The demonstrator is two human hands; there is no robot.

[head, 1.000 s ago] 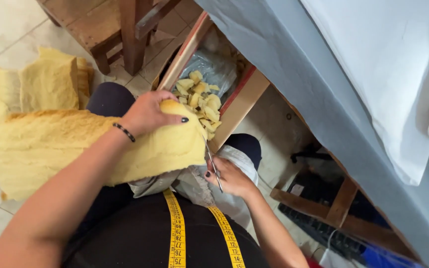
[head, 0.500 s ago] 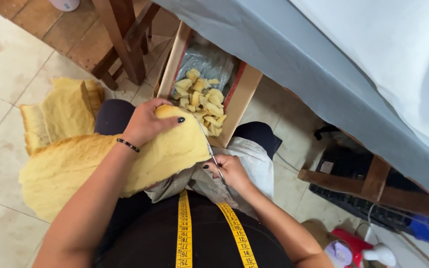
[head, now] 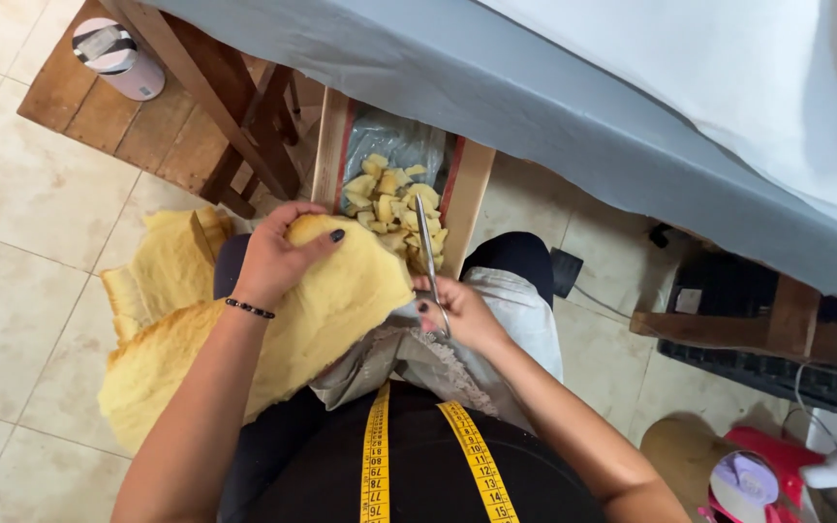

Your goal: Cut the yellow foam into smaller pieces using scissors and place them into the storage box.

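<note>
Left hand [head: 278,257] clamps down on the top edge of a thick yellow foam sheet [head: 331,310], fingers curled over it, pinning it across the lap. Right hand [head: 462,315] is closed through the handles of a pair of scissors [head: 428,257], blades pointing away toward the box ahead; whether the blades are parted is hard to tell from up here. A yellow measuring tape [head: 375,455] hangs down the chest between both arms, and a grey cloth [head: 418,363] lies over the knees under the foam.

Just past the scissor tips sits a wooden box [head: 472,199] lined with a plastic bag, already carrying a good heap of foam chunks [head: 389,199]. By the look of it a fair share is cut, yet most of the sheet is whole, and more foam [head: 162,271] lies on the tiled floor [head: 21,291] to the left.

Above, a grey-covered surface [head: 496,87] crosses the view, with a white sheet [head: 728,87] on top. A wooden stool [head: 234,116] stands upper left.
</note>
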